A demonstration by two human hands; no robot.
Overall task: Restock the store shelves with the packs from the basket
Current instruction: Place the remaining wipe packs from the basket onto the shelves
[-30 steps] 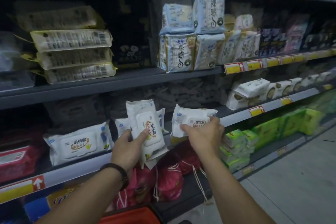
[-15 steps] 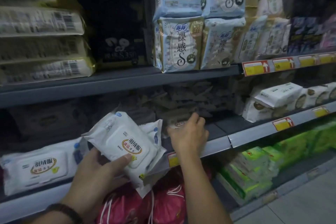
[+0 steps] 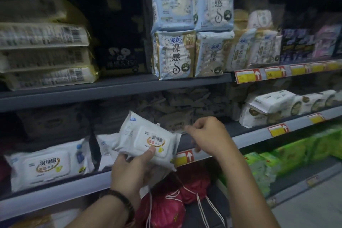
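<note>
— Fingers first, head view. State of the left hand (image 3: 129, 170)?
— Curled round a white wipes pack (image 3: 146, 137), with the thumb (image 3: 149, 152) pressed on the front face by the lower edge of the flip lid. The other fingers are beneath the pack and out of sight. The pack is held tilted, label toward the camera, in front of the middle shelf (image 3: 259, 136) and not resting on it. That wrist carries a dark beaded bracelet (image 3: 123, 202).
— And the right hand (image 3: 209, 135)?
— Level with the same shelf's front edge, just right of the held pack and apart from it. Its fingers are bent toward the palm, forefinger and thumb tips close together. Blur there; I cannot tell whether anything is pinched between them.
— Stock on that shelf?
— One matching white pack (image 3: 46, 166) lies flat at the left. Beside it is a second pack (image 3: 106, 146), partly hidden behind the held one. At the back are dark packs (image 3: 175, 122), detail unreadable. Further right is a row of white packs (image 3: 270, 102).
— Surroundings?
— A yellow-and-red price tag (image 3: 185, 157) sits on the shelf edge below the right hand. The upper shelf carries blue-and-white packs (image 3: 174, 55), stacked two high. On the level below, between the forearms, are red drawstring bags (image 3: 166, 207). At the lower right are green packs (image 3: 296, 153).
</note>
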